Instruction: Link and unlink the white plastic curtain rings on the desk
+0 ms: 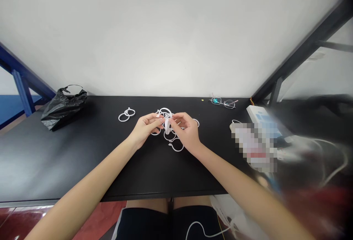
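Note:
My left hand (145, 128) and my right hand (185, 129) meet above the black tabletop (116, 166). Together they pinch a small white plastic piece (167, 125) with their fingertips. It belongs to a tangle of white plastic loops (176, 145), which looks like looped cable ties and lies under and around both hands. Part of the tangle is hidden by my fingers. To the left of my left hand, a separate linked pair of white loops (126, 115) lies on the table, touching neither hand.
A crumpled black plastic bag (64, 108) lies at the table's left. Eyeglasses (223, 102) rest near the back edge. To the right are a white power strip (260, 120) and a pixelated object (255, 147). A white wall rises behind the table.

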The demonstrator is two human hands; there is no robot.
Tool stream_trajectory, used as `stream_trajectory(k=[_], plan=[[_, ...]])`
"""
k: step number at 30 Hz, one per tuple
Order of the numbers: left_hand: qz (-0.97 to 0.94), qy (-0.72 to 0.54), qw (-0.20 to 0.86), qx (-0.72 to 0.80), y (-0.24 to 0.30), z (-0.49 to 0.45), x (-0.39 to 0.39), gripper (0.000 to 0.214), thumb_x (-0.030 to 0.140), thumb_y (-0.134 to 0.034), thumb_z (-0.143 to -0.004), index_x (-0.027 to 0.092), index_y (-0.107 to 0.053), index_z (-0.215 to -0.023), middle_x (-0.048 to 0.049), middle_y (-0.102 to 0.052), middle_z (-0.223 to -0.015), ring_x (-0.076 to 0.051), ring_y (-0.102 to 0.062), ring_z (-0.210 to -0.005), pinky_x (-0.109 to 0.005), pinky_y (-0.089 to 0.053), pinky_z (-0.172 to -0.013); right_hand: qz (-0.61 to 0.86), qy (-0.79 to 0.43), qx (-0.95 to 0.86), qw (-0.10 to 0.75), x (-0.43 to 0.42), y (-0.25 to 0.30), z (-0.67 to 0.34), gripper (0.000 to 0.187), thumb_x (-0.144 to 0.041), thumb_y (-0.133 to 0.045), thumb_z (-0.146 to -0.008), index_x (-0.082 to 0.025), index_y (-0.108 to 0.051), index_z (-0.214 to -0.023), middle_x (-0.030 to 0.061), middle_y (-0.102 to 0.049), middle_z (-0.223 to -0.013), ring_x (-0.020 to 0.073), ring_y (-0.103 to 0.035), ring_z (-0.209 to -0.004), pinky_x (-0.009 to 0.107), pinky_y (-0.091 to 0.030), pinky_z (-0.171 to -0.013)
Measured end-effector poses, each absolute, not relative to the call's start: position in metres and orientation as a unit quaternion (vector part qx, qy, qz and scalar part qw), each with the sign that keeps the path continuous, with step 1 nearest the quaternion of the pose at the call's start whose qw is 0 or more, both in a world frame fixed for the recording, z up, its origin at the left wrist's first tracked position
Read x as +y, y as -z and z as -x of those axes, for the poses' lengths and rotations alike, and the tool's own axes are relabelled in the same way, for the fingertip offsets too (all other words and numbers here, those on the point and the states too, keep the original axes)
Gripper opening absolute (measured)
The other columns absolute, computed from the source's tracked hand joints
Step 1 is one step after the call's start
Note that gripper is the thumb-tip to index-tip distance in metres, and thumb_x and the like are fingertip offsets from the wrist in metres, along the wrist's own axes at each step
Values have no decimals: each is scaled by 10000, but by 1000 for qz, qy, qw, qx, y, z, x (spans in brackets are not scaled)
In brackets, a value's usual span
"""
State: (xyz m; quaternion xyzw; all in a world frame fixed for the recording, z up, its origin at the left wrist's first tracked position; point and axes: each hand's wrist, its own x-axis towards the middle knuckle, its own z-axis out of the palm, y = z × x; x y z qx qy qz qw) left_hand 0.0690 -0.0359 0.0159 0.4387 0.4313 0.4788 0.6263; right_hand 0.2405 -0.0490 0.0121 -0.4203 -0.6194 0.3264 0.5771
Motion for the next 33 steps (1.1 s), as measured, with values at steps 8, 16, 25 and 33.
stream_trajectory(k=[8, 16, 25, 33], plan=[[-465, -454, 624, 434, -17, -69, -35, 301, 358, -833, -675, 152, -730, -869, -45, -688, -801, -111, -641, -688, -160, -497, -545, 427, -326, -629, 561, -48, -11, -242, 156, -351, -658, -828, -199, -641, -857, 29, -700, -804, 146, -664, -661, 253, -531, -546], [-493, -424, 612, 449, -17, -68, -37, 310, 402, -809, -700, 171, -720, -887, -61, -711, -899, -134, -673, -734, -182, -518, -573, 420, -318, -628, 573, -48, -8, -241, 163, -363, -647, -847, -207, -642, -893, 30, -702, -829, 148, -672, -668, 269, -551, -575], [-554, -376, 590, 451, -15, -68, -37, 297, 432, -752, -763, 188, -717, -929, -63, -715, -881, -151, -678, -768, -191, -528, -587, 413, -298, -645, 569, -51, -13, -241, 129, -333, -641, -850, -207, -659, -873, 31, -704, -844, 140, -661, -664, 266, -555, -572], [-561, -365, 593, 447, -15, -67, -38, 315, 441, -751, -765, 189, -710, -950, -60, -714, -844, -178, -688, -817, -223, -550, -636, 410, -310, -642, 569, -50, -12, -241, 119, -313, -657, -837, -201, -652, -878, 34, -705, -856, 140, -669, -682, 262, -558, -587]])
